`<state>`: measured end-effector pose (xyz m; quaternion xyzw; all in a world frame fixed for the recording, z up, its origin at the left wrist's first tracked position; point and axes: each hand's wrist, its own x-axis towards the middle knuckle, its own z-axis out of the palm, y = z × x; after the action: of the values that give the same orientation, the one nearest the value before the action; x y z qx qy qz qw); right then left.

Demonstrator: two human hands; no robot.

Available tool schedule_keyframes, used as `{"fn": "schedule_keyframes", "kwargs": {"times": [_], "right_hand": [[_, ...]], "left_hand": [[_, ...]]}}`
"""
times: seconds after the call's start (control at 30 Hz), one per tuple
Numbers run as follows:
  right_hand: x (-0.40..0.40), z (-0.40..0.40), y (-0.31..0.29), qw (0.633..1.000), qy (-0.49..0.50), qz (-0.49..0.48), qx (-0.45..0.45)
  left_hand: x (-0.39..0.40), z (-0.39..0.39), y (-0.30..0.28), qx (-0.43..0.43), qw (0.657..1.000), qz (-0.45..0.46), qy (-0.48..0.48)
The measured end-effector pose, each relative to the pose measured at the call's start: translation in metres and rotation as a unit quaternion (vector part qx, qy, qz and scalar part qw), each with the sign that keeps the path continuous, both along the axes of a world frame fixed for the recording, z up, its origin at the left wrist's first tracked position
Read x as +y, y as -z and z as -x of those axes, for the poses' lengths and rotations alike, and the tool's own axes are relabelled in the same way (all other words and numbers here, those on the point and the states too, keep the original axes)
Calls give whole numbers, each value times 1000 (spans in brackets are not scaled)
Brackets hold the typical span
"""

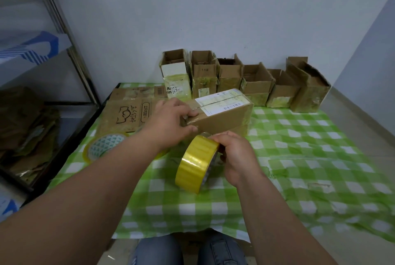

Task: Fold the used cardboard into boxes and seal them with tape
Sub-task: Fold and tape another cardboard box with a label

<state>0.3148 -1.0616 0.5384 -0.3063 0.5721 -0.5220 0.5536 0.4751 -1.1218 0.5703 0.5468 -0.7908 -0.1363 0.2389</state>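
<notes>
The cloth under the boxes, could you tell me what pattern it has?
The cloth is a green-and-white check, seen in the head view.

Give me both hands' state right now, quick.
Left hand: grips the near end of the cardboard box.
Right hand: holds the yellow tape roll.

Storeroom or home packing corner: bare wall (213, 8), metal shelving (70, 55) with flattened cardboard (23, 123), checked cloth (299, 158), open boxes (245, 81) lined up.
</notes>
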Motion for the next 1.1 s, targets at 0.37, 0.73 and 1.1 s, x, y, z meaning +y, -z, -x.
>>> {"fn": "schedule_keyframes", "kwargs": {"times": [0.37,0.73,1.1], "right_hand": [[-5,-4,-1,1000,-5,6,-24],[2,-4,-2,999,-25,37,13],[22,-9,-16,979,-22,73,188]], "left_hand": [[-1,-19,4,-54,996,28,67],[25,-15,6,80,996,32,-11],[64,13,6,333,915,-226,38]]}}
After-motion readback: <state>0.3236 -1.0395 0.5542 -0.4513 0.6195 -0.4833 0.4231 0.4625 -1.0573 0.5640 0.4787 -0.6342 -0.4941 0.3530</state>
